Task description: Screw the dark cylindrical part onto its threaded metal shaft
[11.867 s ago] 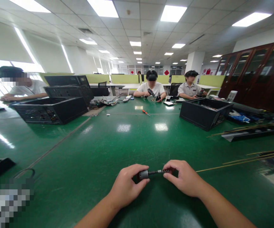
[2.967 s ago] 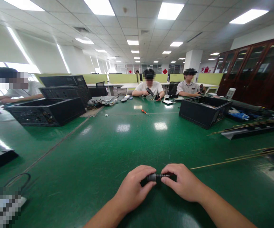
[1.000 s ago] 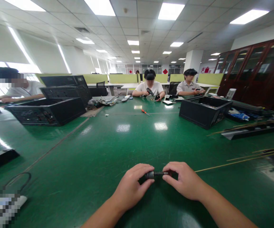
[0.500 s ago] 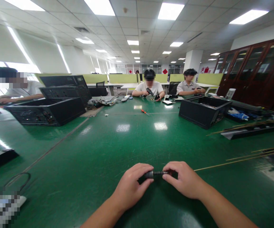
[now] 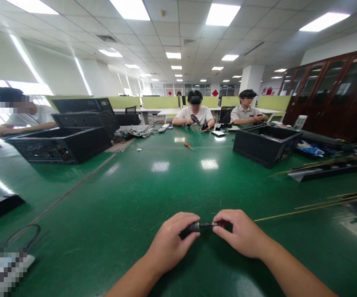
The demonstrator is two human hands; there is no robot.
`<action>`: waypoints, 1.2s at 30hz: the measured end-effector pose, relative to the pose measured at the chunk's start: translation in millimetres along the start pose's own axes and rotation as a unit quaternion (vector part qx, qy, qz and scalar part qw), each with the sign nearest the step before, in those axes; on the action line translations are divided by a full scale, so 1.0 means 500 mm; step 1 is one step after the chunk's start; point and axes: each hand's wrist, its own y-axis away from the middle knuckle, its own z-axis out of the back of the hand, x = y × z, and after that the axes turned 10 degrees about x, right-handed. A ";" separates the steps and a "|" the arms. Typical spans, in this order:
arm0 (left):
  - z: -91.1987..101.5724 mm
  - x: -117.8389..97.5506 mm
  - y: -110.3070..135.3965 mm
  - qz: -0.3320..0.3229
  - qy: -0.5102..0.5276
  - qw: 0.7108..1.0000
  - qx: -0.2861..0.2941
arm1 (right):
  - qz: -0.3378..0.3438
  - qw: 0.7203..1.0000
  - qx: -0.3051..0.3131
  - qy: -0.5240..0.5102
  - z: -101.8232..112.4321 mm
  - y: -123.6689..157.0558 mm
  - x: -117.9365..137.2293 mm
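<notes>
My left hand (image 5: 171, 241) is closed around a small dark tool with a grey metal collar (image 5: 194, 227), held low over the green table (image 5: 128, 194). A thin dark shaft (image 5: 208, 225) sticks out of the collar to the right. My right hand (image 5: 242, 233) pinches the far end of that shaft between thumb and fingers. Both hands sit close together near the table's front edge, and the tool's handle is hidden inside my left palm.
Open black computer cases stand at the left (image 5: 60, 144) and right (image 5: 266, 145). An orange screwdriver (image 5: 189, 146) lies mid-table. Thin brass rods (image 5: 314, 206) and black panels (image 5: 329, 171) lie at right. A black cable (image 5: 23, 233) curls at left. Three people sit around the far side.
Since about twelve seconds ago the visible shaft between my hands has become shorter and the hands have drawn closer. Over the last second they have hardly moved.
</notes>
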 end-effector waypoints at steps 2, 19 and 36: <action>0.000 0.000 0.000 0.002 0.001 1.000 0.002 | 0.000 1.000 0.003 0.002 0.000 0.000 -0.001; 0.002 0.004 0.002 0.009 0.000 1.000 0.007 | 0.004 1.000 -0.002 0.003 0.007 0.004 -0.002; 0.001 0.005 0.002 0.005 -0.004 1.000 0.009 | -0.001 1.000 0.002 0.009 0.016 0.007 -0.001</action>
